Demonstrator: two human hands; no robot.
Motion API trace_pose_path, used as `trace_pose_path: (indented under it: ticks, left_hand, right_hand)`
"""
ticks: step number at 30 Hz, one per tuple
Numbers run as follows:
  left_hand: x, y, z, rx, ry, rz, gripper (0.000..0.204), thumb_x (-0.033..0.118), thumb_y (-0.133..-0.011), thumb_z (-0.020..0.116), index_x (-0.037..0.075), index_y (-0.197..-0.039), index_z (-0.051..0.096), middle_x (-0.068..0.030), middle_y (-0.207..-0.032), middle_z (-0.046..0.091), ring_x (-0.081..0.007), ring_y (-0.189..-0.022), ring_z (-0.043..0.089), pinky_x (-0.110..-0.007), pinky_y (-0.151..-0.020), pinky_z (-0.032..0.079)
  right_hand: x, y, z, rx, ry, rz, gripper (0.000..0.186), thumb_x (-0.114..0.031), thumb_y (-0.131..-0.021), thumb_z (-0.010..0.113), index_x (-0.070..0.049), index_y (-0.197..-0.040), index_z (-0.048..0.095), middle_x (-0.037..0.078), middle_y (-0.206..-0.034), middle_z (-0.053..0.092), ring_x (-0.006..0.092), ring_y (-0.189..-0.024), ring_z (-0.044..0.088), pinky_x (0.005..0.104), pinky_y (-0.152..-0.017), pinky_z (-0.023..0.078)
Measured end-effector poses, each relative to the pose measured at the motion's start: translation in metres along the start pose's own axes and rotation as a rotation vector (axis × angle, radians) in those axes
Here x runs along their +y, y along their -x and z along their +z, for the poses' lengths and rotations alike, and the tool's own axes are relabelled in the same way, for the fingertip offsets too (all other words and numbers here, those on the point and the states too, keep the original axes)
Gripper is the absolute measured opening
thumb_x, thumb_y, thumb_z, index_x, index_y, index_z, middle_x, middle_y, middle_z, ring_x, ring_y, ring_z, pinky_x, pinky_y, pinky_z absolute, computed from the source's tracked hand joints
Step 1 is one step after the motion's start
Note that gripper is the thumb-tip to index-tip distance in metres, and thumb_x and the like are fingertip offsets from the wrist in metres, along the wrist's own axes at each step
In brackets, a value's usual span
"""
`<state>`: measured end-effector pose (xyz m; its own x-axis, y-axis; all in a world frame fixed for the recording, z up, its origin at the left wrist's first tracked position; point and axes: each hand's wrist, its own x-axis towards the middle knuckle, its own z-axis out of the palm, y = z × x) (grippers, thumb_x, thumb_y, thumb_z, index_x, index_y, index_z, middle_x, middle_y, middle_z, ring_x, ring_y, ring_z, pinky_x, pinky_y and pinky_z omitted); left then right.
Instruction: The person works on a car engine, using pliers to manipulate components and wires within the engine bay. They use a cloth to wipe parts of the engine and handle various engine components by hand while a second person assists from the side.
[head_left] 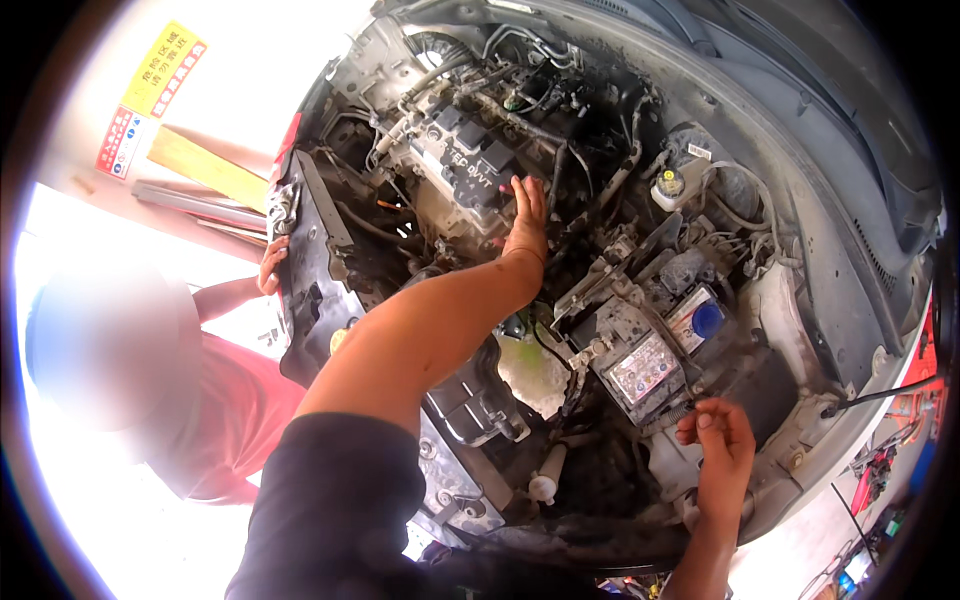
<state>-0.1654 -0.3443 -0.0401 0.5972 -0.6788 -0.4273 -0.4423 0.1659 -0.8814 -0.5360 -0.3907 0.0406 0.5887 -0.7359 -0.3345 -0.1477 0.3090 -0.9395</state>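
My left hand (pixel 525 220) reaches over the open engine bay. Its fingers are stretched out and rest against the edge of the dark engine cover (pixel 465 165), holding nothing. My right hand (pixel 722 440) is lower and to the right, beside the near corner of the car battery (pixel 640 370). Its fingers are curled in toward the thumb; whatever may be between the fingertips is too small to make out. A dark ribbed piece of hose or cable (pixel 668 416) lies just left of those fingertips.
A co-worker in a red shirt (pixel 245 400) stands at left, one hand (pixel 272 264) on the car's front edge. A fluid reservoir with a yellow cap (pixel 668 188) sits behind the battery. The grey fender (pixel 840 180) curves along the right, with a prop rod (pixel 890 392) by it.
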Motion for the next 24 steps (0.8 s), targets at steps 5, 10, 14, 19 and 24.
trace_pose_path:
  ticks: [5,10,14,19,24]
  left_hand:
    - [0.002,0.005,-0.010,-0.032,0.015,0.046,0.061,0.014,-0.082,0.071,0.016,-0.142,0.060,-0.0209,-0.167,0.021,-0.0500,-0.152,0.017,-0.082,-0.108,0.023]
    - [0.009,0.001,-0.003,-0.008,0.022,0.034,0.064,0.012,-0.078,0.072,0.016,-0.140,0.060,-0.0194,-0.168,0.019,-0.0495,-0.153,0.015,-0.082,-0.108,0.024]
    - [0.005,0.008,-0.011,-0.024,-0.046,0.084,0.075,0.015,-0.076,0.076,0.015,-0.148,0.056,-0.0204,-0.167,0.020,-0.0499,-0.152,0.017,-0.082,-0.108,0.025]
    - [0.016,-0.002,-0.007,-0.056,-0.034,0.051,0.028,0.008,-0.076,0.070,0.013,-0.103,0.068,-0.0214,-0.165,0.024,-0.0529,-0.149,0.020,-0.084,-0.103,0.029]
    - [0.012,0.001,-0.014,-0.049,-0.076,0.105,0.021,0.009,-0.079,0.068,0.011,-0.100,0.066,-0.0214,-0.164,0.025,-0.0545,-0.148,0.020,-0.086,-0.102,0.029]
  right_hand:
    - [0.000,0.003,0.001,-0.062,0.057,-0.003,0.016,-0.008,-0.102,0.061,0.001,-0.115,0.060,0.008,-0.093,0.067,0.0143,-0.083,0.063,0.0285,-0.078,0.052]
    - [0.000,0.002,0.000,-0.079,0.069,-0.007,0.017,-0.008,-0.102,0.061,0.001,-0.115,0.060,0.008,-0.094,0.067,0.0139,-0.085,0.063,0.0280,-0.079,0.051]
    - [0.002,0.003,-0.001,-0.095,0.046,0.011,0.017,-0.010,-0.102,0.062,0.001,-0.115,0.060,0.008,-0.095,0.067,0.0134,-0.086,0.062,0.0275,-0.080,0.051]
    - [0.002,0.005,0.000,-0.126,0.036,0.027,0.018,-0.010,-0.102,0.062,0.000,-0.117,0.060,0.007,-0.096,0.067,0.0134,-0.088,0.063,0.0275,-0.081,0.052]
    - [0.003,0.007,-0.001,-0.138,0.055,0.043,0.018,-0.008,-0.101,0.062,0.000,-0.117,0.059,0.007,-0.098,0.067,0.0141,-0.090,0.064,0.0278,-0.082,0.053]
